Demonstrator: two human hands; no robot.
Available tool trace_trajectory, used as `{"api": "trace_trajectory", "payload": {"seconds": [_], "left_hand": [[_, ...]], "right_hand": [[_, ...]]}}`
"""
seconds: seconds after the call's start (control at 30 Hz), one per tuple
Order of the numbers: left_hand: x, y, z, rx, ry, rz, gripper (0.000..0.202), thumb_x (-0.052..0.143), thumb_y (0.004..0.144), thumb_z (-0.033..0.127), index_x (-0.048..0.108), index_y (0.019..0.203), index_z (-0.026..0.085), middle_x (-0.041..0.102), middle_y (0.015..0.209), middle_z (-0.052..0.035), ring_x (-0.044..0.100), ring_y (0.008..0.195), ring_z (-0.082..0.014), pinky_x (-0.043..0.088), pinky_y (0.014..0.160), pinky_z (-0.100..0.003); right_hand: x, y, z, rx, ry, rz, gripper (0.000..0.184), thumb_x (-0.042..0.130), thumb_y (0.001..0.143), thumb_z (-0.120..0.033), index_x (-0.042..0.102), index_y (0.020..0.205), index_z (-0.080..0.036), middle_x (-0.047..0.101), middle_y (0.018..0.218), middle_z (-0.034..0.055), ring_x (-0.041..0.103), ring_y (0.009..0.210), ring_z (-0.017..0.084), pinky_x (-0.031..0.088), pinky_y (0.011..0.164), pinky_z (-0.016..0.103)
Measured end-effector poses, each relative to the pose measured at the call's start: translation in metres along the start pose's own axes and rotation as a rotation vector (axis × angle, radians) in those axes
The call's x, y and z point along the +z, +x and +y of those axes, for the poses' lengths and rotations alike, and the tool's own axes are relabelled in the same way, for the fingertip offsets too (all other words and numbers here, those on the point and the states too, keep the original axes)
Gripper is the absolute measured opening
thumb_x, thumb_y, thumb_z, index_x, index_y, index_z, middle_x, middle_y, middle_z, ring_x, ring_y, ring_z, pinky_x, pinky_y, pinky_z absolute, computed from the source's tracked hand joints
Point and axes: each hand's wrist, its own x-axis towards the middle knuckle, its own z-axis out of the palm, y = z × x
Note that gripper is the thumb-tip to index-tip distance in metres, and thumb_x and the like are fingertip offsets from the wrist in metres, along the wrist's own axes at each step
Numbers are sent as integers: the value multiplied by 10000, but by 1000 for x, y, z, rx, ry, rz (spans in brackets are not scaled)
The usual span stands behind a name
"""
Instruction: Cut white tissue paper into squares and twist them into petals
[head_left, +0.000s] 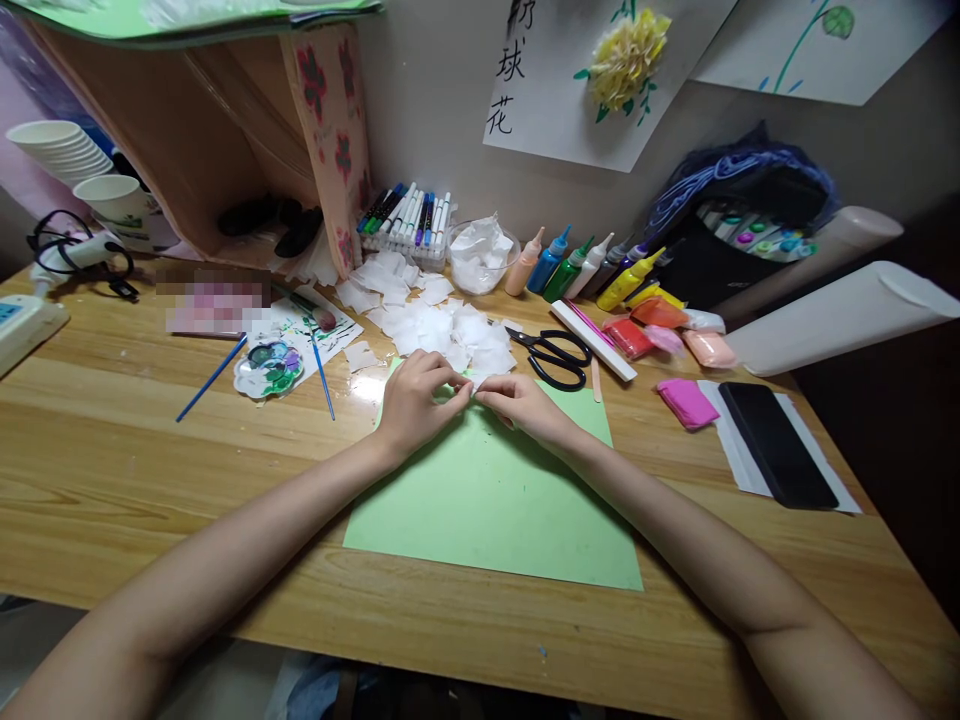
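Note:
My left hand (416,398) and my right hand (517,398) meet over the far edge of a light green sheet of paper (495,500) on the wooden table. Both have their fingers pinched together on a small white piece of tissue paper (471,385) between them. Just beyond lies a loose pile of several white tissue squares (439,325). Black scissors (559,358) rest to the right of the pile, near my right hand.
A paint palette (268,368) and blue brushes (211,378) lie left. Markers (405,215), a bowl of tissue (480,255) and paint bottles (581,268) line the back. Clay packets (686,400), a black phone (776,442) and white rolls (840,315) sit right. Paper cups (67,150) stand far left.

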Motion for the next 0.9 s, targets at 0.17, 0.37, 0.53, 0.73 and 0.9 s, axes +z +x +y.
{"api": "trace_trajectory", "payload": {"seconds": [0.17, 0.37, 0.53, 0.73, 0.9], "left_hand": [[-1, 0, 0, -2, -8, -1, 124, 611, 805, 279, 672, 735, 197, 586, 733, -20, 508, 751, -162, 389, 670, -294], [0, 0, 1, -12, -18, -1, 121, 609, 803, 276, 670, 730, 200, 585, 729, -19, 509, 750, -163, 392, 669, -295], [1, 0, 1, -14, -27, -1, 116, 610, 801, 271, 670, 733, 199, 585, 728, -19, 510, 746, -162, 396, 667, -294], [1, 0, 0, -8, -19, -4, 122, 612, 802, 272, 673, 737, 188, 586, 730, -21, 512, 742, -160, 398, 664, -291], [0, 0, 0, 19, -34, -38, 148, 586, 826, 298, 691, 790, 200, 593, 751, -27, 518, 753, -160, 403, 677, -292]], "right_hand": [[1, 0, 2, -15, -16, 5, 263, 532, 809, -324, 513, 605, -160, 324, 459, -73, 296, 426, 63, 174, 438, 247], [2, -1, 0, -14, -28, 19, 281, 542, 807, -357, 524, 611, -156, 338, 476, -67, 301, 446, 66, 172, 458, 250], [2, 0, 3, -31, -29, 22, 290, 542, 810, -356, 519, 602, -156, 350, 495, -59, 297, 456, 64, 174, 461, 250], [3, -1, 3, -3, -29, 55, 303, 528, 822, -362, 534, 599, -158, 333, 463, -64, 289, 432, 62, 167, 444, 248], [4, 0, 2, 13, -14, 108, 296, 545, 798, -386, 590, 629, -148, 344, 452, -67, 286, 411, 58, 160, 422, 237]]}}
